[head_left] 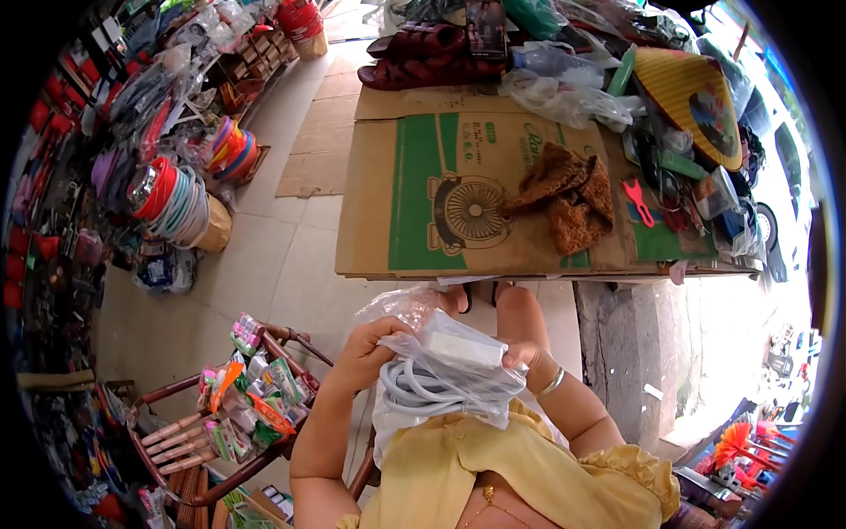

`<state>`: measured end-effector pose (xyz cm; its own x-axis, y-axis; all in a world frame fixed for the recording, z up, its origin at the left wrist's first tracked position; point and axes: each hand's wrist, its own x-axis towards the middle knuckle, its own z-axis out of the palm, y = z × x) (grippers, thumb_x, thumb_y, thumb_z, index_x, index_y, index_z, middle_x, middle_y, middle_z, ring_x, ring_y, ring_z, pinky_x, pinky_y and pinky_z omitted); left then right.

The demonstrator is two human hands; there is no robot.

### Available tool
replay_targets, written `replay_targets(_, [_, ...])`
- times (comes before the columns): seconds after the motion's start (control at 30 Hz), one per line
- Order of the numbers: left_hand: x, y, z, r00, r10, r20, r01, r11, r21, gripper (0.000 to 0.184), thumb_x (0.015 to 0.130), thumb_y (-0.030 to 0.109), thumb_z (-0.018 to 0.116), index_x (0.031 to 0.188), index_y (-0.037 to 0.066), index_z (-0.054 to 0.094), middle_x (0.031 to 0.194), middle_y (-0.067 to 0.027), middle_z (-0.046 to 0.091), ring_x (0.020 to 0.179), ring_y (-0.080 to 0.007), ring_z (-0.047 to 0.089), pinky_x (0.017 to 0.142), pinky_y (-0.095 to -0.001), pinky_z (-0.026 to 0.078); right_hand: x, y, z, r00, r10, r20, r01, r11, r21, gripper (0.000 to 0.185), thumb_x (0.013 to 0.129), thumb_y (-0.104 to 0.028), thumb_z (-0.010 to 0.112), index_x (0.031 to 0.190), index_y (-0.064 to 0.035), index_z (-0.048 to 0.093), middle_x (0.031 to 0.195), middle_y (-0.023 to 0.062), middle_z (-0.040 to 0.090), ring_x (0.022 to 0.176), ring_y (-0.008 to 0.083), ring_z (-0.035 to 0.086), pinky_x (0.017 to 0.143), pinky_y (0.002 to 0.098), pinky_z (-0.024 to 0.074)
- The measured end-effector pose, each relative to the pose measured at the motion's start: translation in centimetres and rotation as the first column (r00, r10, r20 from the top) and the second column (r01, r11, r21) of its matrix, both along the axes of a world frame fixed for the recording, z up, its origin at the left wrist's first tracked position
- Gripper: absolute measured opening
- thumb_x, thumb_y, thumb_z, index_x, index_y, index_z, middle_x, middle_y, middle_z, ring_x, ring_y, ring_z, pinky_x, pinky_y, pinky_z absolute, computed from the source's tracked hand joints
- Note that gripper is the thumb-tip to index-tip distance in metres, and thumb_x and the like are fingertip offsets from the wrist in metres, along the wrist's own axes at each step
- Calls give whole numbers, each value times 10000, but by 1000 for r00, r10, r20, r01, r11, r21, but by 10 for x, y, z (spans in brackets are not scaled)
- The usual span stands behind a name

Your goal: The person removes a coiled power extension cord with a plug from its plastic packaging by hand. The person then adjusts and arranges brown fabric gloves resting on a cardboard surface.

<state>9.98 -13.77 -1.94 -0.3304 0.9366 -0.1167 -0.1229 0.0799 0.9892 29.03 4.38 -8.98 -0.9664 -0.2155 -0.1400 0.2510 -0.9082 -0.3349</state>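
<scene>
A clear plastic bag (480, 383) lies over my lap, holding a coiled grey hose or cable (414, 388) and a white box-like piece (463, 349). My left hand (374, 348) is closed on the bag's upper left edge. On the other side, my right hand (527, 357) grips the bag beside the white piece, its fingers partly behind the plastic. More crumpled clear plastic (401, 307) stands up beyond my left hand.
Ahead is a cardboard-covered table (366, 203) with a brown cloth (568, 198), a red tool (637, 203), a yellow hat (687, 97) and sandals (423, 57). A bamboo chair (220, 487) full of packets stands at left. Stacked goods line the left side.
</scene>
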Motion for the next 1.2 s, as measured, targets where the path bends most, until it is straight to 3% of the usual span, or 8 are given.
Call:
replay_targets(0.13, [1, 1, -2, 988, -50, 149, 53, 998, -16, 155, 854, 1, 516, 986, -21, 594, 918, -37, 617, 860, -87, 551, 772, -228, 445, 1, 0, -4, 999, 36, -7, -36, 999, 3, 651, 788, -282, 614, 1309, 25, 372, 1306, 147, 455, 1176, 223, 471, 1002, 320, 360])
replay_targets(0.17, [-3, -2, 0, 990, -132, -54, 131, 991, -36, 158, 862, 9, 521, 1002, -24, 589, 934, -38, 616, 869, -87, 547, 780, -235, 447, 1, 2, -3, 999, 45, -16, -45, 999, 7, 657, 784, -284, 617, 1310, 25, 371, 1307, 147, 455, 1176, 223, 471, 1002, 320, 359])
replay_targets(0.4, [-13, 11, 25, 890, -90, -448, 38, 991, -125, 104, 802, -29, 570, 900, -6, 595, 861, -14, 611, 822, -69, 549, 740, -238, 448, -14, -9, -7, 979, 192, -74, -190, 981, 32, 702, 759, -298, 640, 1317, 23, 360, 1309, 148, 452, 1180, 226, 467, 1004, 320, 353])
replay_targets(0.57, [2, 37, -13, 998, 35, -43, -30, 994, 103, 212, 751, -95, 534, 920, 7, 613, 913, -30, 605, 868, -116, 544, 784, -239, 424, -25, -23, -17, 969, 225, -101, -222, 974, 44, 735, 740, -307, 657, 1322, 23, 353, 1310, 149, 450, 1182, 228, 464, 1005, 319, 349])
replay_targets(0.83, [-1, 20, 11, 985, 84, -151, -10, 901, 435, 79, 820, -10, 532, 884, 22, 566, 916, -97, 609, 927, -170, 574, 800, -281, 451, -26, -14, -13, 982, 180, -61, -181, 983, -14, 787, 711, -322, 683, 1331, 21, 341, 1312, 150, 447, 1186, 231, 460, 1008, 319, 342])
replay_targets(0.9, [8, 21, 22, 955, 149, 256, -233, 913, 336, 43, 857, 27, 521, 889, 27, 549, 887, -88, 603, 887, -143, 569, 757, -257, 455, -23, -15, -14, 980, 193, -57, -194, 981, -9, 800, 704, -326, 690, 1333, 21, 338, 1313, 150, 446, 1187, 232, 459, 1008, 319, 341])
replay_targets(1.03, [-1, 25, 9, 992, 119, -39, -100, 941, 324, 46, 863, 36, 529, 900, 25, 553, 853, -49, 584, 801, -81, 529, 691, -216, 429, -11, -11, -3, 968, 239, -73, -239, 971, 2, 826, 690, -334, 703, 1337, 20, 332, 1314, 151, 444, 1189, 233, 457, 1010, 319, 338])
replay_targets(1.2, [-3, 31, 23, 991, -83, -108, 110, 955, 274, 47, 858, 51, 537, 890, 25, 560, 858, -51, 578, 787, -95, 508, 694, -222, 396, -9, -5, -3, 960, 272, -63, -272, 962, 4, 865, 671, -330, 718, 1347, 23, 311, 1319, 155, 438, 1195, 237, 451, 1018, 322, 325])
